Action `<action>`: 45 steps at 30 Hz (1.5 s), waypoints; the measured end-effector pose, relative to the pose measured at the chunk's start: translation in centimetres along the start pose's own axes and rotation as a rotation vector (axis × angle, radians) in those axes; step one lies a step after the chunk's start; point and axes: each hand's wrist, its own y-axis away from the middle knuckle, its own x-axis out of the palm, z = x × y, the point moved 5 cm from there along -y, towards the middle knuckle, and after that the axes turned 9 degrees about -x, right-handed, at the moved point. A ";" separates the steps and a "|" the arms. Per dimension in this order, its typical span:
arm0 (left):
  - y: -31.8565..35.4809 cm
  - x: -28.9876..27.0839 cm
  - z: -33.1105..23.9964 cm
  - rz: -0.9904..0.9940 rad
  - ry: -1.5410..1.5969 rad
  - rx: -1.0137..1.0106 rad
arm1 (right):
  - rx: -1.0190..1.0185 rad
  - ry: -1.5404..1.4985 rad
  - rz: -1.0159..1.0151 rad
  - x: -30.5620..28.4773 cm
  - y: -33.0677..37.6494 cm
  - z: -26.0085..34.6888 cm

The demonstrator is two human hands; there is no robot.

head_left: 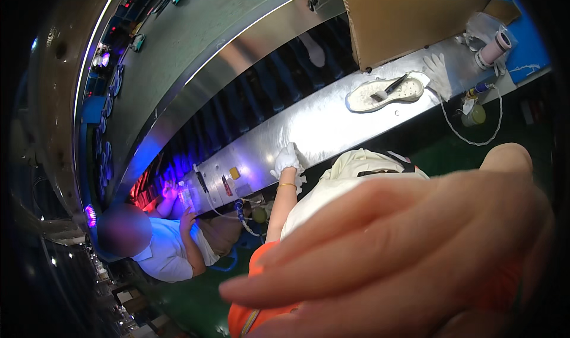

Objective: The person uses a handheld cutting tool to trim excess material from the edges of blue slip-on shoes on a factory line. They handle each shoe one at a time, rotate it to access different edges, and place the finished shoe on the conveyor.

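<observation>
- Head view: a bare hand (392,249) fills the lower right of the picture, very close to the camera and blurred. Its fingers lie stretched out side by side, pointing left, with the thumb raised at the upper right. It grips nothing that can be seen.
- Which of the person's own hands this is cannot be told (only one shows), and the other is out of sight.
- A long silver worktop (332,124) runs slantwise from the lower left to the upper right, tilted by the camera's angle.
- Near the worktop's upper right end lies a white shoe sole (386,93), flat, with a dark brush (389,87) resting across it.
- Just right of the sole lies an empty white glove (438,72), its fingers spread on the worktop.
- A sheet of brown cardboard (409,14) stands along the far edge, behind the sole.
- At the far right end sits a pink and white spool (493,48), and below it a small round pot (474,115) hangs off the near edge with a white cord (469,137) looping round it.
- A co-worker's gloved hand (287,160) presses on the near edge at mid length, with a gold bangle on the wrist (the arm reaches up from below).
- Further left a seated person in a light blue shirt (163,252) holds a clear bottle (185,194) by the worktop's lower left end.
- Behind the worktop curves a dark conveyor (279,80), lit blue and purple at its left.
</observation>
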 end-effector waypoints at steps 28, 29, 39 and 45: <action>1.8 -1.2 -0.7 0.061 0.008 -0.080 | 0.007 -0.021 0.062 -0.2 0.3 -0.3; 1.6 -1.1 -0.7 0.086 0.009 -0.077 | 0.001 -0.018 0.062 -0.3 0.1 -0.4; 1.4 -1.0 -0.7 0.083 0.013 -0.066 | 0.008 0.008 0.054 -1.0 -0.4 -0.6; 3.0 -2.1 -1.3 0.043 0.017 -0.087 | 0.017 -0.024 -0.017 -3.4 -0.4 -0.4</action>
